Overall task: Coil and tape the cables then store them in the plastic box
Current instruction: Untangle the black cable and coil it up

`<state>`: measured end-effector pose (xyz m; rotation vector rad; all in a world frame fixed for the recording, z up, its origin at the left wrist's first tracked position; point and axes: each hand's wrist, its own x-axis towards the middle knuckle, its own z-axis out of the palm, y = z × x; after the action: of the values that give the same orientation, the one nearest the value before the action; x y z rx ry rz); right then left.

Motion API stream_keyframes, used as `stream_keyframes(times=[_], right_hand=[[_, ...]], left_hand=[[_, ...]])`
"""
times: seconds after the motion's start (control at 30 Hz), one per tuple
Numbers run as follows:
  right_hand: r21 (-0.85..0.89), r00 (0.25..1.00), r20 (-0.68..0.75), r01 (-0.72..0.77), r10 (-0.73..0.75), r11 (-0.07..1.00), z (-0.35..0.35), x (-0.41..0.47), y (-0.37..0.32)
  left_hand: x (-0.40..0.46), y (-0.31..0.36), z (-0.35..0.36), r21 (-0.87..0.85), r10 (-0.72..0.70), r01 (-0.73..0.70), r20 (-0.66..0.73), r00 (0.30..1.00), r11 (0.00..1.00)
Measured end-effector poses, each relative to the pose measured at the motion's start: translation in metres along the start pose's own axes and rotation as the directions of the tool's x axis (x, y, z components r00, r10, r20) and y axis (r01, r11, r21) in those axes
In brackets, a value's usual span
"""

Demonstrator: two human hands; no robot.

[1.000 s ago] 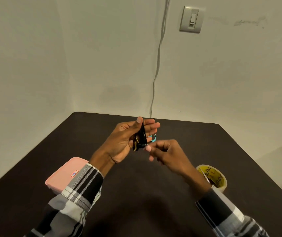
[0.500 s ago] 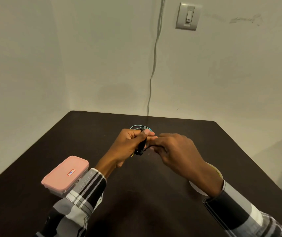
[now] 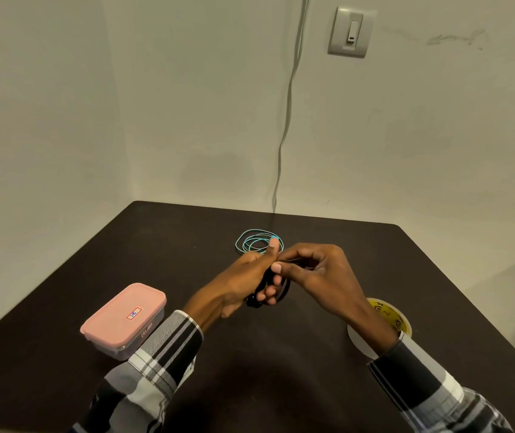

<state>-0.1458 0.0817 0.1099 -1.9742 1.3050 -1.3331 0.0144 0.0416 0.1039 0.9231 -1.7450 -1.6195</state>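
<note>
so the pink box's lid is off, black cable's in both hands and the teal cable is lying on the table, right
Not quite: the head view shows the pink box with its lid on. The rest holds: the black cable is in the left hand and right hand, and the teal cable lies on the table.

Nothing could be read for certain. The pink lid of the plastic box [image 3: 124,320] carried a small white sticker [image 3: 134,313] with a red border and a blue mark at its middle, too small to make out. A second small label [image 3: 146,329] sat on the box's clear side wall just under the lid edge; its characters were blurred. The yellow inner ring of the tape roll [image 3: 387,317] bore black printed emblems and short lettering repeated round it, but the letters were too small and tilted to tell.
</note>
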Motion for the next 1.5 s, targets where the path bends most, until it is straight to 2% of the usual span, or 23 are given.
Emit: stream_keyframes(times=[0.2,0.37,0.43,0.53,0.67,0.73,0.83,1.07,1.2,1.3,1.4,1.5], right_hand=[[0.183,0.990,-0.019,-0.131,0.136,0.974,0.002,-0.005,0.001],[0.243,0.982,-0.020,-0.176,0.187,0.954,0.004,-0.006,0.005],[0.169,0.985,-0.073,-0.139,0.154,0.976,0.003,-0.007,0.007],[-0.034,0.983,-0.182,-0.020,0.013,0.999,0.003,-0.010,0.010],[-0.331,0.950,-0.232,0.124,-0.208,0.936,0.008,-0.018,0.008],[-0.415,0.945,-0.197,0.160,-0.261,0.895,0.011,-0.022,0.006],[-0.441,0.955,-0.148,0.170,-0.258,0.881,0.015,-0.028,0.005],[-0.303,0.981,-0.069,0.151,-0.179,0.941,0.006,-0.023,0.002],[-0.266,0.992,-0.070,0.087,-0.109,0.960,-0.003,-0.025,-0.010],[-0.343,0.998,0.051,0.054,-0.039,0.938,-0.010,-0.025,-0.013],[-0.475,0.977,0.213,0.129,-0.028,0.871,-0.009,-0.026,-0.014],[-0.385,0.987,0.145,0.120,-0.068,0.915,-0.007,-0.023,-0.014]], left_hand=[[-0.001,-0.003,0.005,-0.076,0.016,-0.016,-0.001,1.000,0.997],[-0.001,-0.003,0.009,-0.150,0.009,-0.017,-0.054,0.998,0.988],[0.001,-0.004,0.010,-0.171,0.002,-0.016,-0.085,0.996,0.985],[0.003,-0.002,0.009,-0.251,-0.019,-0.013,-0.124,0.992,0.968],[0.006,0.002,0.009,-0.357,-0.040,-0.020,-0.158,0.987,0.934],[0.007,0.003,0.010,-0.316,-0.037,-0.039,-0.231,0.972,0.948],[0.009,0.005,0.010,-0.311,-0.029,-0.065,-0.290,0.957,0.948],[0.006,0.007,0.006,-0.274,0.037,-0.111,-0.259,0.965,0.955],[0.007,0.006,0.004,-0.328,0.057,-0.145,-0.265,0.963,0.933],[0.011,0.006,0.003,-0.364,0.063,-0.179,-0.308,0.949,0.914],[0.014,0.005,0.002,-0.391,0.058,-0.199,-0.344,0.937,0.899],[0.013,0.003,0.003,-0.355,0.083,-0.195,-0.306,0.948,0.914]])
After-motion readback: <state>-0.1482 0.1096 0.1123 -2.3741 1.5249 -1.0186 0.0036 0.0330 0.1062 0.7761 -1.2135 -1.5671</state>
